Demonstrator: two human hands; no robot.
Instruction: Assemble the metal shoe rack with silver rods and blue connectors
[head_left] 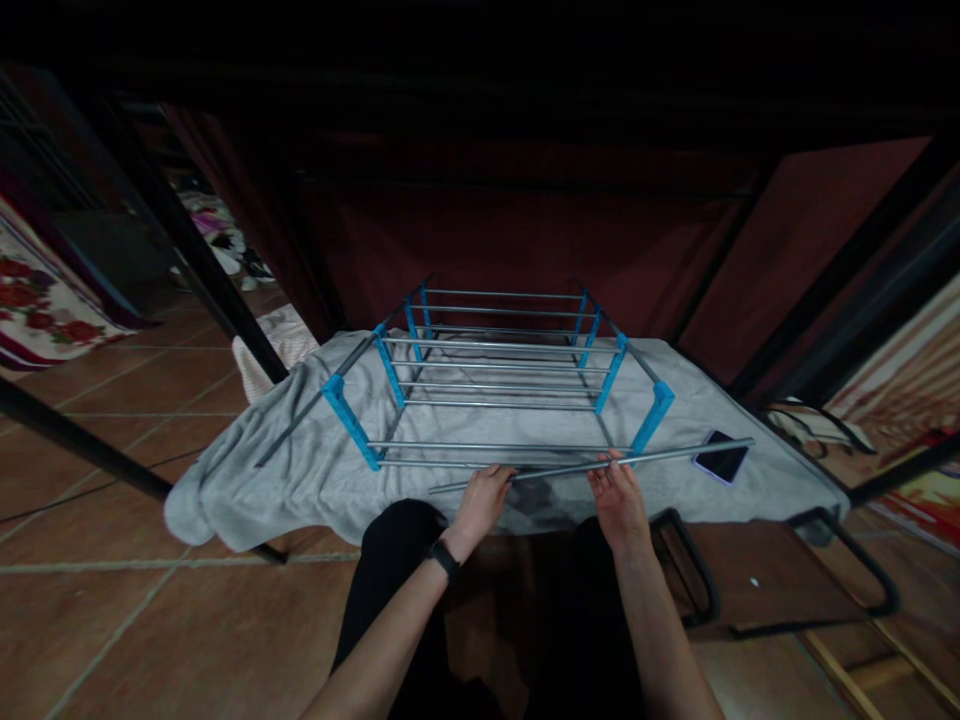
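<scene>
A long grey metal tube (pixel 555 470) lies across both my hands, in front of the rack and slanting up to the right. My left hand (pixel 484 497) is closed around it left of its middle, a dark band on the wrist. With palm turned up, my right hand (pixel 619 495) pinches the tube between thumb and fingers. Behind it stands a rack (pixel 499 347) of grey rods joined by blue plastic connectors (pixel 652 415). At the rack's left front, another tube (pixel 300 425) runs from a blue corner down to the cloth.
A grey blanket (pixel 232 490) covers the low surface under the rack. On its right part lies a phone (pixel 720 457), partly crossed by the tube. A brown chair (pixel 772 575) with black tubing stands at the right. Dark posts (pixel 187 240) rise on both sides.
</scene>
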